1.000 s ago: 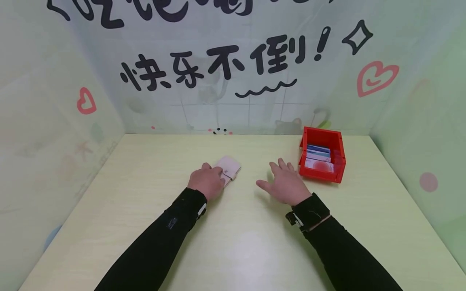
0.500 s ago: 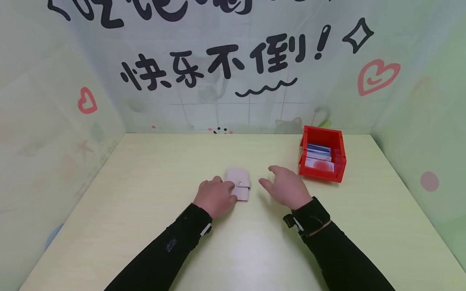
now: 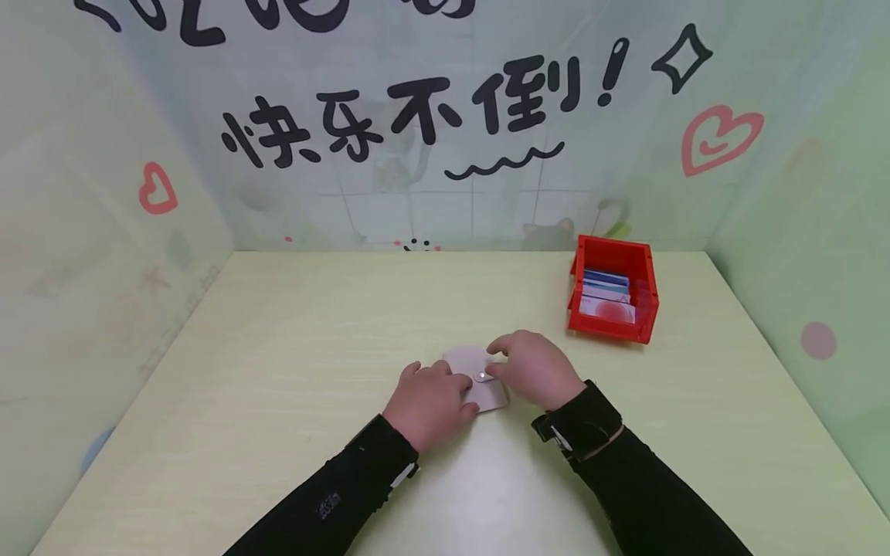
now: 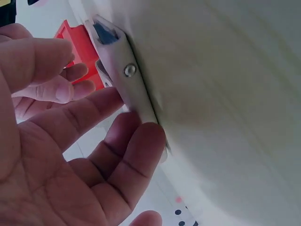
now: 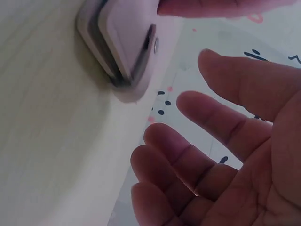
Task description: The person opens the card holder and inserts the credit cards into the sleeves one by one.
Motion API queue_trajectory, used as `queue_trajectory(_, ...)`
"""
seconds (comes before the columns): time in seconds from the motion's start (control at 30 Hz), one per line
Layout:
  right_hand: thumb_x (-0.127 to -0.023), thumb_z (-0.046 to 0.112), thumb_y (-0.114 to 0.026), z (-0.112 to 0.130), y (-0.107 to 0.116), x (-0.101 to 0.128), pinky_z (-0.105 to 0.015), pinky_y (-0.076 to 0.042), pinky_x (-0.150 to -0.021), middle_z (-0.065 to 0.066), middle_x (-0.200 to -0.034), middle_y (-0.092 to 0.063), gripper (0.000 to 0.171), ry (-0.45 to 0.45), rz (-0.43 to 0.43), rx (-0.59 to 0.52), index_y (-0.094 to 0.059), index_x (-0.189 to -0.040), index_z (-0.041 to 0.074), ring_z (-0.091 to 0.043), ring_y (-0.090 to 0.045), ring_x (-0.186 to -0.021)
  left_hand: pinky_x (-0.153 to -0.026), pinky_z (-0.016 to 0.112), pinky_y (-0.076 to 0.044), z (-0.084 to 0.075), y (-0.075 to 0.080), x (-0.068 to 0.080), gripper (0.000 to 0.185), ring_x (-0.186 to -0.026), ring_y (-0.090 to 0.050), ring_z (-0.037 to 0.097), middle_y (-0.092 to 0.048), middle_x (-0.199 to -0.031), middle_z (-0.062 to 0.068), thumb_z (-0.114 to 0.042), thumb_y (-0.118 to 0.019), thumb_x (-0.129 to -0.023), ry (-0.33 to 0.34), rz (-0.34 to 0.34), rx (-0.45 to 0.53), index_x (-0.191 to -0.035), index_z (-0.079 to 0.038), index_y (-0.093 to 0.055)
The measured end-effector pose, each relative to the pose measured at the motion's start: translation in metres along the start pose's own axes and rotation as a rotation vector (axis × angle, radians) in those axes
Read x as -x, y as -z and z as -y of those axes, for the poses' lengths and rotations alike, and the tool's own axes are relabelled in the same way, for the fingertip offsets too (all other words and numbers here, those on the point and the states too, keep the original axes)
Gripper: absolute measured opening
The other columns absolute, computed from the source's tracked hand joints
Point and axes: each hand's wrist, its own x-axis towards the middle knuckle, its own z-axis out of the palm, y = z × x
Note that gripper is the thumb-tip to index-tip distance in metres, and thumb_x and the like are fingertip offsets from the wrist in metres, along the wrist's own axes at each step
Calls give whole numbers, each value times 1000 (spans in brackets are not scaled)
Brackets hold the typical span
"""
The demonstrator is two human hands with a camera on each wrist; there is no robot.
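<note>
A small pale pink card holder [image 3: 464,358] lies on the table, closed by a strap with a round metal snap [image 4: 130,70]. My left hand [image 3: 427,405] holds it along its left and near edge, fingertips against its side. Something blue [image 4: 104,35] shows inside its end in the left wrist view. My right hand [image 3: 535,371] is at the card holder's right side, thumb and index finger apart beside the strap. In the right wrist view, the right hand's fingers [image 5: 164,141] are loosely bent with nothing between them, a short gap from the card holder [image 5: 127,33].
A red plastic bin [image 3: 647,309] stands at the back right, with several cards or booklets [image 3: 606,292] upright inside. The pale wooden table [image 3: 313,309] is bounded by printed cloth walls [image 3: 389,170] at the back and sides.
My left hand has slid the card holder right and toward me, turning it on the way. My right hand's fingers have drawn in from spread, and it has come up beside the strap.
</note>
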Motion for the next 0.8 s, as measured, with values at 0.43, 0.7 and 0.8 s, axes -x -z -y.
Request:
queue_trajectory(0.43, -91, 24, -81, 2, -19, 1, -37, -57, -88, -7, -101, -68, 24, 64, 17, 75, -83, -113, 14, -21, -61, -93, -100, 37, -55, 0, -1, -10, 17, -116, -67, 20, -75, -117, 2, -29, -70, -98, -117, -36, 131, -103, -16, -81)
queue_trajectory(0.7, -89, 19, -83, 4, -23, 1, -36, -57, -86, -5, -94, -71, 17, 103, -1, 105, -84, -104, 11, -19, -61, -89, -100, 38, -54, 1, -4, -14, 30, -109, -68, 24, -73, -120, 4, -32, -80, -92, -49, -32, 150, -113, -11, -75)
queue_trajectory(0.8, -90, 17, -83, 3, -23, 0, -36, -58, -86, -5, -93, -71, 14, 109, -6, 112, -84, -102, 10, -18, -61, -87, -99, 38, -54, 2, -4, -16, 32, -110, -69, 24, -74, -120, 4, -33, -81, -91, -68, -33, 147, -112, -10, -76)
